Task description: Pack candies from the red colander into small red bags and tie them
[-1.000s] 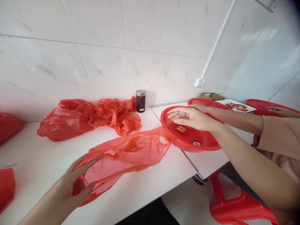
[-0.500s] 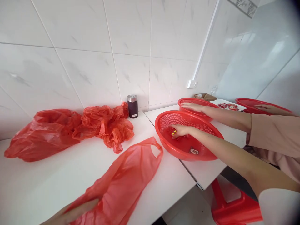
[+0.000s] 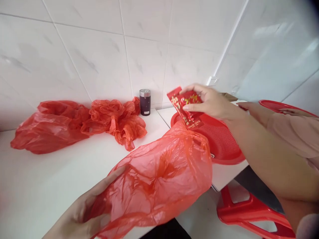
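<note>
Right hand (image 3: 211, 102): pinches red packets (image 3: 176, 102) above basket (image 3: 224, 141)
Packets: long axis slanting, "GOOD LUCK" end lower right
Left hand (image 3: 83, 210): curled around near end of plastic bag (image 3: 159, 179)
Bag: lengthwise toward basket

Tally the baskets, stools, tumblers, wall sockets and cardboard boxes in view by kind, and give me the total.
Red baskets, both partly hidden: 2
Red stool: 1
Dark tumbler: 1
Wall socket: 1
Cardboard box, partly hidden: 1
Total: 6
</note>
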`<state>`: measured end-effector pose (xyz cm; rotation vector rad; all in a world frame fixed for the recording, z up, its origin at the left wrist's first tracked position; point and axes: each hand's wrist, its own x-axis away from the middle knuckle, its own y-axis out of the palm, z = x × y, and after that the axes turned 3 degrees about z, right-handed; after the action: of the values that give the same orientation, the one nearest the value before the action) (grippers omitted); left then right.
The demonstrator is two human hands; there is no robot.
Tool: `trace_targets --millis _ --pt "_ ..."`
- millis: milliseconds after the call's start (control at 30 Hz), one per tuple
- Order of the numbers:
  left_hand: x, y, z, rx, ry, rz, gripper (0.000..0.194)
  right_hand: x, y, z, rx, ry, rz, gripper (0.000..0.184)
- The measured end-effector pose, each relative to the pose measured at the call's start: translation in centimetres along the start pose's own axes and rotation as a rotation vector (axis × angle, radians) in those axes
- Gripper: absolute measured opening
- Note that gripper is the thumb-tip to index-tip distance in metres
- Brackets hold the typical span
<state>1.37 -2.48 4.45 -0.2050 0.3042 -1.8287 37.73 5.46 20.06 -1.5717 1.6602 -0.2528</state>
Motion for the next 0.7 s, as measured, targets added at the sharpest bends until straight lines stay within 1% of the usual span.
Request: trace_targets --millis 33,67,100,133,167,200,233,267,333,400,467,533,567,633,700 --pt "0.0 0.3 0.6 0.084 -0.041 -0.039 0.065 0.8 0.5 -2.5 -0.055 -0.106 0.002 0.055" --pt "-0.1 0.6 1.1 0.168 -0.084 -0.079 0.068 1.7 1.3 -4.8 -0.11 -0.196 -0.023 0.054" --pt "-0.2 0.6 1.5 0.237 -0.128 -0.109 0.071 2.6 2.3 -6.6 -0.132 -0.236 -0.097 0.048" --pt "-0.4 0.6 1.8 0.27 -0.166 -0.125 0.073 3.5 3.7 -7.8 -0.126 -0.269 -0.187 0.043" --pt "-0.4 0.6 2.0 0.274 -0.194 -0.134 0.076 4.3 5.3 -8.4 -0.083 -0.306 -0.29 0.041" --pt "-0.5 0.5 2.1 0.258 -0.206 -0.139 0.078 4.9 7.1 -8.4 -0.024 -0.346 -0.383 0.04" --pt "-0.5 0.4 2.1 0.233 -0.202 -0.143 0.08 5.5 8.9 -7.8 0.039 -0.364 -0.471 0.04" --pt "-0.5 0.3 2.1 0.222 -0.188 -0.151 0.082 6.0 10.8 -6.8 0.09 -0.372 -0.534 0.038" --pt "-0.3 0.1 2.0 0.257 -0.166 -0.173 0.081 6.7 14.0 -4.1 0.179 -0.332 -0.57 0.038" --pt "0.1 -0.2 2.0 0.317 -0.158 -0.172 0.077 6.9 15.9 -1.6 0.26 -0.241 -0.593 0.041" --pt "0.5 -0.7 2.1 0.325 -0.156 -0.14 0.073 6.8 16.2 -0.2 0.352 -0.09 -0.663 0.055" --pt "0.9 -1.3 2.2 0.321 -0.176 -0.107 0.072 6.5 15.1 -0.2 0.414 0.052 -0.759 0.07" --pt "1.0 -1.5 2.3 0.335 -0.192 -0.102 0.073 6.3 14.2 -0.7 0.423 0.089 -0.8 0.075" --pt "1.1 -1.8 2.4 0.393 -0.216 -0.117 0.073 5.7 11.8 -2.1 0.385 0.072 -0.876 0.078" --pt "1.1 -1.8 2.5 0.455 -0.217 -0.145 0.072 5.0 9.2 -3.3 0.267 0.013 -0.964 0.068"
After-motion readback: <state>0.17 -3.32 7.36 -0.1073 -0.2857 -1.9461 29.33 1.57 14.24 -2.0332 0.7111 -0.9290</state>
